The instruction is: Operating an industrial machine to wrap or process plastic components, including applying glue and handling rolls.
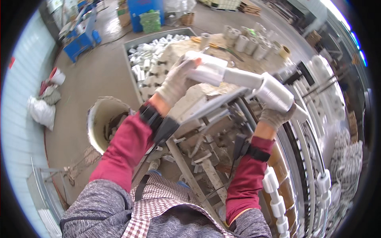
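The floor (pixel 79 85) is stretching beside a bin (pixel 158 35) already holding many white pieces (pixel 170 39) and a surface (pixel 178 49) bearing upright tubes (pixel 242 43). Above a metal frame (pixel 176 158), the left hand (pixel 178 79) is gripping the left roll (pixel 212 67), the right hand (pixel 276 116) the right roll's (pixel 276 93) lower end, a pale core (pixel 243 78) spanning between. Handling is apparently running partway, both rolls seemingly sitting on the core.

A beige worktop (pixel 177 51) bears clustered pale hollow tubes (pixel 241 43) and, near them, an orange-handled tool (pixel 216 46).
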Motion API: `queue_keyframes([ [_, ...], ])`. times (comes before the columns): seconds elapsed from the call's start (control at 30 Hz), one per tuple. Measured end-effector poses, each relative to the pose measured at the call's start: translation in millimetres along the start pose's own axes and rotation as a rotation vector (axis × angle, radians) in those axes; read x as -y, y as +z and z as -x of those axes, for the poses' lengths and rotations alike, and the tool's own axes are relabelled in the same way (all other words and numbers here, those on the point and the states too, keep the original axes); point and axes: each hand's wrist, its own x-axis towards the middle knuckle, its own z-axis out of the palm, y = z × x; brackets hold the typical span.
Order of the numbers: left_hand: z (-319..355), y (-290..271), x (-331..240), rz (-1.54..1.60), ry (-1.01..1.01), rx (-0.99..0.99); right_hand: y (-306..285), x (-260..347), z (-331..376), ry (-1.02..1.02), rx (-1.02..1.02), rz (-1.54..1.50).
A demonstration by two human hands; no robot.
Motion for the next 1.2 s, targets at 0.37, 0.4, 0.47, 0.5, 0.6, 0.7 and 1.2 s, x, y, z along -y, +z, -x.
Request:
queue_keyframes([
  [0.37,264,-257,-177,-0.866,0.232,-0.89,59,-286,260,0.853,0.047,0.099],
  [0.4,274,-265,-187,-0.826,0.294,-0.905,76,-290,268,0.874,0.02,0.141],
  [0.47,267,-284,-197,-0.774,0.351,-0.9,94,-302,275,0.907,0.057,0.254],
  [0.5,243,-281,-196,-0.633,0.347,-0.825,94,-315,269,0.833,0.062,0.286],
  [0.6,135,-295,-198,-0.265,0.413,-0.526,148,-374,219,0.598,0.229,0.334],
  [0.7,8,-335,-236,-1.18,0.227,-0.523,259,-407,159,0.217,0.333,0.355],
  [1.2,-36,-246,-59,-0.422,-0.307,-0.003,79,-244,275,0.925,0.512,0.815],
])
